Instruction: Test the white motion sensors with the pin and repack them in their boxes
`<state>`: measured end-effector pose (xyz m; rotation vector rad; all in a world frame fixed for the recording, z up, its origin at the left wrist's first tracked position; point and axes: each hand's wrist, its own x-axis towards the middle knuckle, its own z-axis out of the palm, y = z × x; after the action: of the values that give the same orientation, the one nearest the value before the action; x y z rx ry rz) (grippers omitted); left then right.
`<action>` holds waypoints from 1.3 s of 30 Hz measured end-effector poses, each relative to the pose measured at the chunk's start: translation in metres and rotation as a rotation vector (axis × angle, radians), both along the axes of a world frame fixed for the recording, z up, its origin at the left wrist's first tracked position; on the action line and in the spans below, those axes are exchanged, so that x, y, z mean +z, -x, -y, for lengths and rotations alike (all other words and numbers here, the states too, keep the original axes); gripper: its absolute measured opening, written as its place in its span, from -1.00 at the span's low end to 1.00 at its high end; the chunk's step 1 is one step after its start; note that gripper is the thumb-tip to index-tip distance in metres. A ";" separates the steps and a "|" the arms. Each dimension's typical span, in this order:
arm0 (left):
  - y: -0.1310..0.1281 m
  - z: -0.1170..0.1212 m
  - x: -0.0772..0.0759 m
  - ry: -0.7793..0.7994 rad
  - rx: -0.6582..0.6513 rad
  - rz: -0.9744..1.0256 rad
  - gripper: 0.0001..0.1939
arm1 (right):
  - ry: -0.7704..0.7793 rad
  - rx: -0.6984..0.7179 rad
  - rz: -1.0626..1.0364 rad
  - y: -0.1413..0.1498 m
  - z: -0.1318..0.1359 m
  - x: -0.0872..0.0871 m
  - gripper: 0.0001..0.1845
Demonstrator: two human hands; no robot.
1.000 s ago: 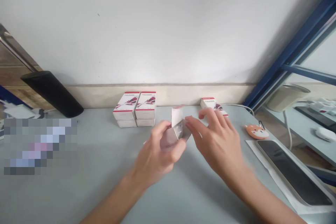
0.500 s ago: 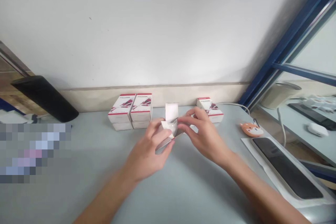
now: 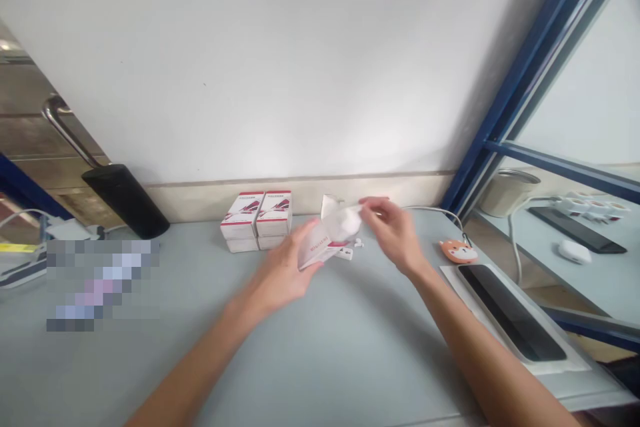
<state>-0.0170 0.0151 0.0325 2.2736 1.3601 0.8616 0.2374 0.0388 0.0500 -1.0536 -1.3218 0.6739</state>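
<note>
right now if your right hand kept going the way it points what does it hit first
The right hand would probably meet the open white box in the left hand first, though depth is unclear.

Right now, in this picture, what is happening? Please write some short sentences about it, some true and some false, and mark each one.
The left hand holds an open white and red box. True.

The right hand rests flat on the table. False: it is raised above the table, near the top of the box.

Four closed boxes stand in two stacks. True.

The orange animal toy sits on top of the stacks. False: it lies on the table, to the right of the hands.
</note>
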 end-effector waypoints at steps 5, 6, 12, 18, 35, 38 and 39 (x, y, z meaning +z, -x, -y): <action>-0.015 -0.033 0.026 -0.038 0.036 0.075 -0.32 | -0.054 -0.293 -0.505 -0.040 -0.012 0.013 -0.64; -0.020 -0.044 0.029 -0.029 0.025 0.048 -0.34 | -0.051 -0.352 -0.562 -0.046 -0.015 0.013 -0.64; -0.043 -0.104 0.029 0.156 -0.081 -0.224 -0.36 | 0.122 -0.459 -0.740 -0.053 -0.023 0.006 -0.80; -0.055 -0.106 0.025 0.022 -0.078 -0.206 -0.40 | 0.206 -0.380 -0.725 -0.043 -0.020 0.000 -0.87; -0.011 0.004 -0.025 1.238 -0.279 1.418 -0.47 | -0.040 -0.024 0.202 0.025 0.042 0.019 -0.76; -0.013 0.004 -0.026 1.286 -0.231 1.378 -0.50 | -0.109 -0.216 0.071 0.011 0.022 0.031 -0.77; -0.013 0.004 -0.025 1.286 -0.200 1.371 -0.51 | -0.124 -0.273 0.022 0.007 0.010 0.033 -0.76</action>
<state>-0.0044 0.0114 0.0070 0.4939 0.5813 0.7786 0.2300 0.0288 0.0833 -1.1168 -1.1946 0.3730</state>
